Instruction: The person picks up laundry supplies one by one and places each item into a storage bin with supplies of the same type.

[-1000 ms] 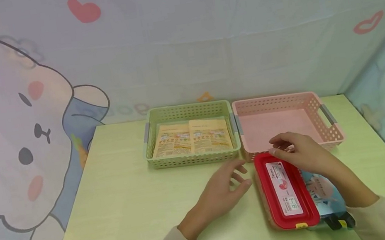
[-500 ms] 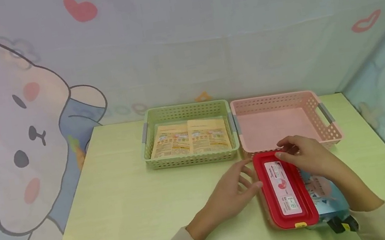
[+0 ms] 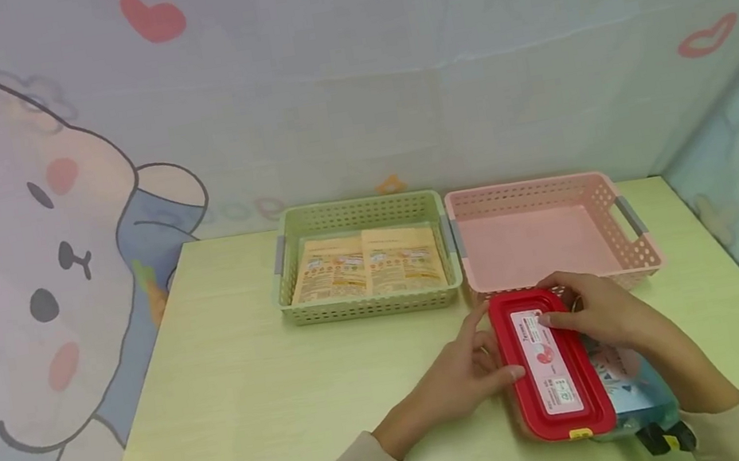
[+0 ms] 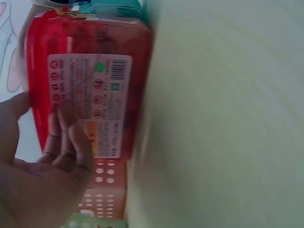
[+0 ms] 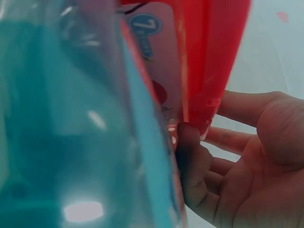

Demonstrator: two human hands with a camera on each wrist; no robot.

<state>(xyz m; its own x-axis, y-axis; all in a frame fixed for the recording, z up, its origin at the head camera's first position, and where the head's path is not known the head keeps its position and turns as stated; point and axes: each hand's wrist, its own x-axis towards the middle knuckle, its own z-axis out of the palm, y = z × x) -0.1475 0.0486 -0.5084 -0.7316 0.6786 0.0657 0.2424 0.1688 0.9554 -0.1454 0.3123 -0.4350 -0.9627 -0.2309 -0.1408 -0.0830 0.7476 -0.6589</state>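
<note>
One printed cloth (image 3: 335, 107) hangs behind everything, with hearts and a cartoon animal on it; before it stands the pale table (image 3: 239, 412), with two baskets side by side at its far edge; the pink basket (image 3: 531, 245) is on the right, its floor bare where it shows; the green basket (image 3: 374, 306), on the left, holds two packets (image 3: 403, 261) lying next to each other; the red-lidded box (image 3: 549, 363) is in front of the pink basket, long side running toward the person, both hands on it; just beside it on the right lies a blue pack (image 3: 629, 383), partly under the right arm; the left hand (image 3: 458, 378) holds the box's left edge, thumb over the lid (image 3: 574, 424), fingers bent at the side wall; the right hand (image 3: 596, 311) holds the far right corner, thumb on top, fingers round the end; a pale label (image 3: 555, 386) runs along the lid; a yellow sticker (image 3: 580, 432) marks its near end.
</note>
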